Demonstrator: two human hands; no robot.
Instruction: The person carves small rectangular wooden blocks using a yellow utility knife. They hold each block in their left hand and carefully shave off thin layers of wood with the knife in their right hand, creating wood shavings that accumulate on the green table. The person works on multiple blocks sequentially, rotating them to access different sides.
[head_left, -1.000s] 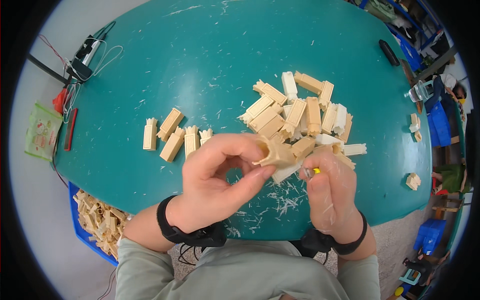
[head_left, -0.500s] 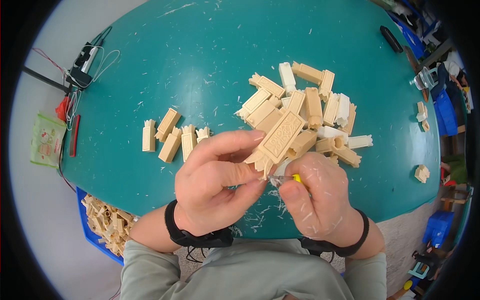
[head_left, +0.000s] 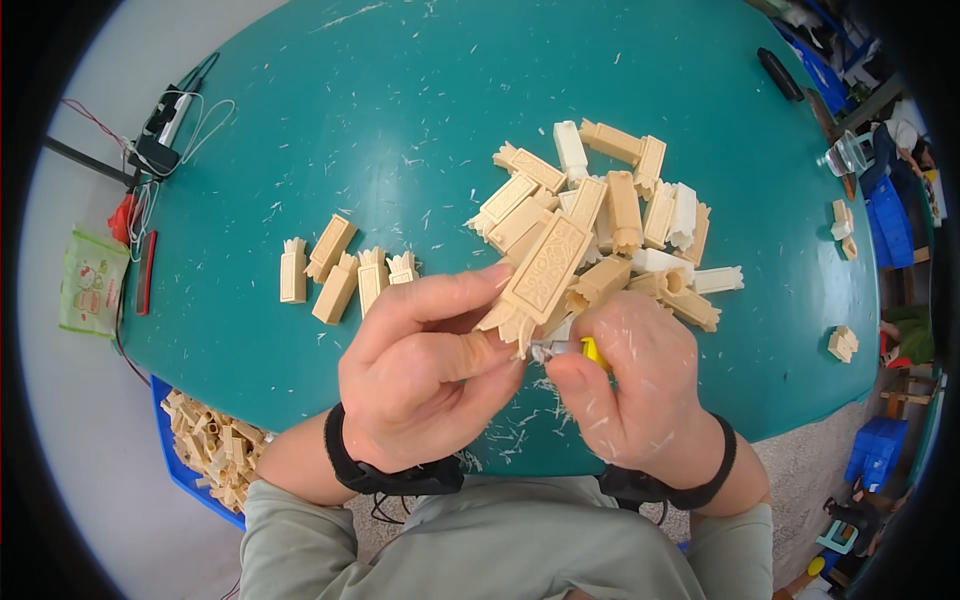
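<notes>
Between the thumb and fingers of my left hand (head_left: 415, 375) is a beige carved block (head_left: 543, 268), tilted, with a pattern on its flat face and a jagged, petal-like end toward me. My right hand (head_left: 640, 385) is closed around a craft knife (head_left: 594, 352); only some yellow handle and a short greyish blade show. The blade's tip is at the jagged end of the block, close to my left fingertips. Thin pale shavings stick to my right hand. Beyond the hands lies a pile of similar beige and white blocks (head_left: 625, 215).
Several blocks (head_left: 335, 290) stand apart on the left of the green table (head_left: 400, 110), which is strewn with shavings. A blue bin (head_left: 180, 472) full of beige pieces sits at lower left. A power strip (head_left: 170, 125) with cables is far left; a clear jar (head_left: 845, 155) is at right.
Both hands have shifted slightly left with the block and knife. The knife has turned a little, and more of its yellow handle shows. My grips are the same.
</notes>
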